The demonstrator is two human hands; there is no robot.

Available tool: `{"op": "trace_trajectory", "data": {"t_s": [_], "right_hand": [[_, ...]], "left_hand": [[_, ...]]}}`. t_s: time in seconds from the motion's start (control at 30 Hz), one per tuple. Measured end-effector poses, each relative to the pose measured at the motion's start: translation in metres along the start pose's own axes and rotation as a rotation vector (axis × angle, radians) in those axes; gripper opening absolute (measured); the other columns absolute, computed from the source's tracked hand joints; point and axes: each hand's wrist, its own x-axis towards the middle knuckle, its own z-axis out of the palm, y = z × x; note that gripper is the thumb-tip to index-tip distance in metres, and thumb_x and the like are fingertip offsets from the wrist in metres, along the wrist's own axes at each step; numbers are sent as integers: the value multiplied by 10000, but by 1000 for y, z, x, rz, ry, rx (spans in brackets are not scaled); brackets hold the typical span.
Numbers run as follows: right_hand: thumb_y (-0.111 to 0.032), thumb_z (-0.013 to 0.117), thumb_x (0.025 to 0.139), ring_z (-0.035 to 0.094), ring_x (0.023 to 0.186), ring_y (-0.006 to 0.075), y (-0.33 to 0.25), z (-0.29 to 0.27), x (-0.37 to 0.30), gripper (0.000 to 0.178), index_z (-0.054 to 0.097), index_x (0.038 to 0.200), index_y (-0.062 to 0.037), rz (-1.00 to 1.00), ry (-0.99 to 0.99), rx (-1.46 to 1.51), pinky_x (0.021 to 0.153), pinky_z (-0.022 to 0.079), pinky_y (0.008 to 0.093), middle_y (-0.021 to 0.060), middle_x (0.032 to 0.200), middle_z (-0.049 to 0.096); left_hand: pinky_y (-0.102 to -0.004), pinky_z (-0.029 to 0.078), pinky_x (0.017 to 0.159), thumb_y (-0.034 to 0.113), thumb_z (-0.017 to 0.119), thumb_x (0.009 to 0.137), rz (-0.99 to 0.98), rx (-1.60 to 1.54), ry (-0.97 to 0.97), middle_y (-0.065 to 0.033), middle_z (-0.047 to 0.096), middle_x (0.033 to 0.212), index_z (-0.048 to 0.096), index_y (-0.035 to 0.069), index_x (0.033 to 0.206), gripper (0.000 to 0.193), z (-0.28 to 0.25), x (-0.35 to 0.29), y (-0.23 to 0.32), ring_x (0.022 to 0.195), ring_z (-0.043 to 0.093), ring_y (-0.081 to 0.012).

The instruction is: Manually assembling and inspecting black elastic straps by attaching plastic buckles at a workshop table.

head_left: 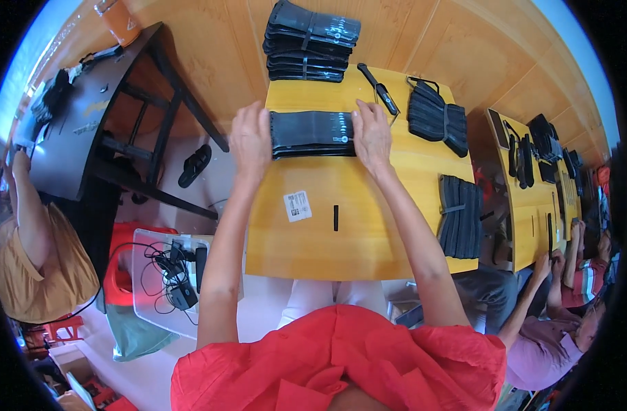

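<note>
Going by the head view, the left hand and right hand cup the 2 ends of a black stack on the far half of the yellow table; can't tell if they're really gripping. Looks unstrapped to me, so uneven pushing could skew it.

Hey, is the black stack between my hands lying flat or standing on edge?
Lying flat: the black stack shows its broad face upward.

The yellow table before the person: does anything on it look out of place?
Perhaps the white label, lying askew, and the short black strip to its right: both lie loose, apart from the black stacks.
</note>
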Motion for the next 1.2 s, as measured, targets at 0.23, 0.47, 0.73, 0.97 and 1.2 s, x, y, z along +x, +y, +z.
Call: {"op": "trace_trajectory", "data": {"t_s": [0.23, 0.47, 0.73, 0.97, 1.2], "right_hand": [[-263, 510, 868, 407, 1197, 325, -19, 40, 2, 335, 540, 1126, -52, -214, -80, -20, 987, 309, 498, 159, 1234, 477], [-333, 482, 875, 511, 1049, 268, 1, 46, -4, 324, 596, 1033, -75, -216, -210, -122, 938, 344, 487, 113, 976, 596], [-328, 501, 859, 535, 928, 261, 4, 55, -8, 285, 605, 941, -76, -227, -116, -67, 921, 340, 459, 103, 877, 604], [-345, 464, 886, 470, 1110, 283, 7, 48, -10, 354, 570, 1100, -85, -265, -132, -190, 969, 281, 515, 111, 1029, 579], [-324, 487, 870, 355, 1231, 302, -22, -33, -19, 350, 576, 1110, -84, -288, 34, -54, 992, 200, 579, 116, 1213, 487]], "left_hand": [[-477, 299, 988, 396, 491, 875, 419, 214, -183, -131, 515, 1207, 507, 72, 1213, 469, 39, -10, 19, 1151, 449, -293], [-521, 269, 981, 486, 470, 856, 288, 342, -430, -121, 535, 1172, 509, 89, 1218, 539, 50, -17, -2, 1151, 445, -281], [-398, 379, 862, 416, 545, 825, 321, 250, -361, -104, 590, 944, 587, 76, 1083, 429, 58, -19, -7, 971, 526, -271], [-526, 246, 997, 454, 498, 846, 268, 375, -456, -93, 530, 1166, 476, 135, 1258, 521, 56, -22, 0, 1153, 437, -259], [-670, 56, 993, 512, 472, 842, 263, 537, -423, -97, 298, 1411, 318, 195, 1379, 642, 33, -15, 18, 1325, 227, -283]]}}
